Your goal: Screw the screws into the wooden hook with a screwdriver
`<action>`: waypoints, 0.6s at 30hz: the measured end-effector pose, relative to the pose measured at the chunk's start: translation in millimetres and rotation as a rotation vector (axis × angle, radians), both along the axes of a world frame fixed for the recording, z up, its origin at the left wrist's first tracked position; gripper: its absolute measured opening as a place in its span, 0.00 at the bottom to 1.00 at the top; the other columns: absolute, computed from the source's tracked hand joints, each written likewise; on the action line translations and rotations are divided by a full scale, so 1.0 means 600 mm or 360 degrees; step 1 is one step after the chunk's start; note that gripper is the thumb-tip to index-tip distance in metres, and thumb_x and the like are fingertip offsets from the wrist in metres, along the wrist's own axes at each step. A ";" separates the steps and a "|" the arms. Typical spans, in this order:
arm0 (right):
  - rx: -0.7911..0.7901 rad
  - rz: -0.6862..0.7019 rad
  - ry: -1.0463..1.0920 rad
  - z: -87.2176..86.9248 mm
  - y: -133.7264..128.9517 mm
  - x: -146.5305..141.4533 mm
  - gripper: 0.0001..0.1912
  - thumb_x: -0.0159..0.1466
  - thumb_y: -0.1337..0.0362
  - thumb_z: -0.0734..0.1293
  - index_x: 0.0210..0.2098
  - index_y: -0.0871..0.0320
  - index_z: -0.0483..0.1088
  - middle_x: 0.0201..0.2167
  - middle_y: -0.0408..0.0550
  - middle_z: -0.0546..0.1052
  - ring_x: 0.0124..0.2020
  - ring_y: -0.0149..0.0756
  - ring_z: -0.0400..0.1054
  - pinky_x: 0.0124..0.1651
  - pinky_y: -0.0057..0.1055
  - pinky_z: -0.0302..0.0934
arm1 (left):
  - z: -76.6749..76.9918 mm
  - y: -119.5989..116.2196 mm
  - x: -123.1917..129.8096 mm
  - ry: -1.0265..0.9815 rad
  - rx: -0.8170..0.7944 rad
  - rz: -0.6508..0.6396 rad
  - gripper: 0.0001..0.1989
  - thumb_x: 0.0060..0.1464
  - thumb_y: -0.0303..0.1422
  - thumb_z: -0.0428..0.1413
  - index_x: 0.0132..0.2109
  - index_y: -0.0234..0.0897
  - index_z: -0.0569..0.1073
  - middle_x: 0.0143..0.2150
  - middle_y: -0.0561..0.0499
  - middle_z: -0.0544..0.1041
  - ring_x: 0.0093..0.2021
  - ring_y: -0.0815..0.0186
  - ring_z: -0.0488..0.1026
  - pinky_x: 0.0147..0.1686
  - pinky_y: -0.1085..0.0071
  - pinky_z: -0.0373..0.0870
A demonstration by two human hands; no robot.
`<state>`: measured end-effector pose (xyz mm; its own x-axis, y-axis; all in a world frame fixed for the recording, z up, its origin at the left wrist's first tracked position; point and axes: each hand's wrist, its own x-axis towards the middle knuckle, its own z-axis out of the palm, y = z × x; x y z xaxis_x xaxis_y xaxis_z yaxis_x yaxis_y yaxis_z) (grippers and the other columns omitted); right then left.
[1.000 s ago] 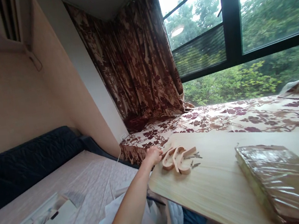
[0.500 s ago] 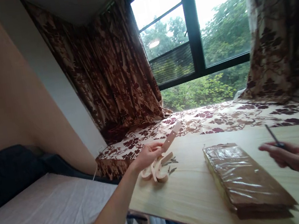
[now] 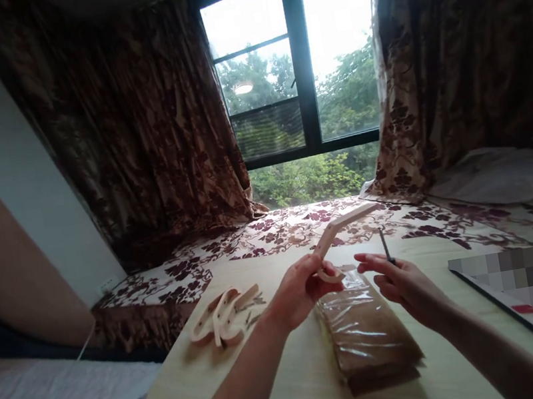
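Observation:
My left hand is closed around a pale wooden hook, a bent strip with a curled lower end and small holes. It is raised over the far end of a wrapped brown package. To its right, my right hand grips a thin dark screwdriver-like tool, its shaft pointing up. The two hands are close together but apart. Several more wooden hooks lie piled on the table's left side, with small dark screws beside them.
The light wooden table adjoins a flower-patterned ledge below the window. A flat dark-edged device, partly pixelated, lies at the right. A bed is at the left, and a white bag-like item rests on the ledge.
My hands have come together above the package, the left bringing the wooden hook rightward and the right bringing the tool leftward. The camera view has turned to the right.

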<state>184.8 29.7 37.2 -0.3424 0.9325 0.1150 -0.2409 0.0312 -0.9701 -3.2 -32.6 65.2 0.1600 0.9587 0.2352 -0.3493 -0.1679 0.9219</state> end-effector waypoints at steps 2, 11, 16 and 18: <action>0.0010 0.0051 -0.0021 -0.009 -0.009 -0.001 0.24 0.53 0.49 0.71 0.42 0.62 0.75 0.28 0.46 0.73 0.16 0.20 0.45 0.17 0.26 0.38 | -0.014 0.006 0.020 -0.0191 -0.0031 0.0014 0.15 0.54 0.42 0.57 0.33 0.33 0.71 0.34 0.49 0.71 0.37 0.63 0.73 0.44 0.64 0.71; 0.0102 0.0108 -0.0209 -0.021 -0.043 0.004 0.28 0.56 0.46 0.69 0.45 0.63 0.73 0.13 0.32 0.52 0.16 0.23 0.41 0.19 0.26 0.34 | -0.046 0.011 0.070 -0.0692 -0.0163 0.0048 0.06 0.51 0.32 0.50 0.30 0.34 0.68 0.29 0.52 0.68 0.39 0.59 0.74 0.51 0.55 0.67; 0.0229 -0.0028 -0.0312 -0.005 -0.042 -0.007 0.25 0.53 0.45 0.70 0.38 0.61 0.75 0.14 0.34 0.54 0.17 0.25 0.43 0.19 0.27 0.36 | -0.047 0.011 0.086 -0.0689 -0.0195 0.0106 0.05 0.46 0.32 0.48 0.29 0.36 0.66 0.31 0.49 0.71 0.39 0.57 0.74 0.49 0.53 0.68; 0.0266 -0.0060 -0.0322 -0.001 -0.038 -0.009 0.25 0.52 0.46 0.71 0.38 0.60 0.75 0.14 0.36 0.58 0.17 0.25 0.45 0.19 0.27 0.38 | -0.048 0.011 0.089 -0.0662 -0.0185 0.0144 0.04 0.45 0.31 0.48 0.30 0.37 0.65 0.33 0.49 0.72 0.39 0.57 0.75 0.48 0.53 0.69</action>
